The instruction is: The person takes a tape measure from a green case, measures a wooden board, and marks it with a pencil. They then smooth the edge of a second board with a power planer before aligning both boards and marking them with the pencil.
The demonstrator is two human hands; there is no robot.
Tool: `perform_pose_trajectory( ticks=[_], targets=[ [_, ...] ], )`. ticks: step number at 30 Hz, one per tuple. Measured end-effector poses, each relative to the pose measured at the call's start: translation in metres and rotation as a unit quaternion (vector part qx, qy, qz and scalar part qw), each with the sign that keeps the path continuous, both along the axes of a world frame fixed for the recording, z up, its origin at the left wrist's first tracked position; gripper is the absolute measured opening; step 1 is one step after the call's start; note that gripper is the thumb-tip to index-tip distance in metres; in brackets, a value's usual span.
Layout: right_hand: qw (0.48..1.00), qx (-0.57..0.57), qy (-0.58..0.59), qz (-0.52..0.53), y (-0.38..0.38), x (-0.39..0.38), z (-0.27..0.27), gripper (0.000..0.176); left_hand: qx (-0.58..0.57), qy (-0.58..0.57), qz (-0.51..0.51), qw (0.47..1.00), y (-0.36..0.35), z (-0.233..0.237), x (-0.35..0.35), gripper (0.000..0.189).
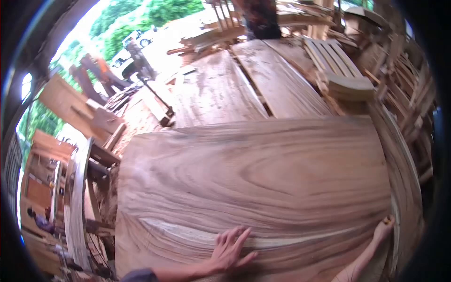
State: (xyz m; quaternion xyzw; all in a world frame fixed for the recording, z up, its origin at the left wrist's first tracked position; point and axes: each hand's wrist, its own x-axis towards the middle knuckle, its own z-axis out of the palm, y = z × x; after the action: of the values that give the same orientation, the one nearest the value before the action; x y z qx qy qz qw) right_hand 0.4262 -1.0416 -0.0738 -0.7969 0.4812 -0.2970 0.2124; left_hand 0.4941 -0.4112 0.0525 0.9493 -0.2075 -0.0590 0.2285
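A wide wooden panel (263, 174) with curved dark grain and a pale streak fills the lower middle of the view. On its near part my left hand (232, 249) rests with fingers spread, holding nothing. My right hand (385, 227) is at the panel's right edge, fingers closed around a small yellowish object (388, 219) that is too small to name.
Long planks (211, 89) lie beyond the panel. A slatted wooden piece (338, 68) is at the upper right, near stacked scrap wood. Boards (70, 105) lean at the left. A person (42, 221) is far off at lower left; another person's legs (260, 21) show at the top.
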Motion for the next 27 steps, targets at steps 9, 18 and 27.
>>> perform_pose_trajectory(
  ticks=[9,18,27],
  targets=[
    [0.991,-0.074,0.11,-0.006,0.068,0.026,0.062,0.03,-0.023,-0.071,0.088,0.993,-0.075,-0.023,0.38,0.056],
    [0.895,0.066,-0.431,-0.098,0.079,0.029,0.09,0.034,-0.057,-0.152,-0.076,0.984,-0.076,-0.089,0.47,0.047],
    [0.92,0.098,-0.371,-0.082,0.086,0.038,0.101,0.045,-0.042,-0.145,-0.035,0.988,-0.086,-0.076,0.457,0.046]
  ],
)
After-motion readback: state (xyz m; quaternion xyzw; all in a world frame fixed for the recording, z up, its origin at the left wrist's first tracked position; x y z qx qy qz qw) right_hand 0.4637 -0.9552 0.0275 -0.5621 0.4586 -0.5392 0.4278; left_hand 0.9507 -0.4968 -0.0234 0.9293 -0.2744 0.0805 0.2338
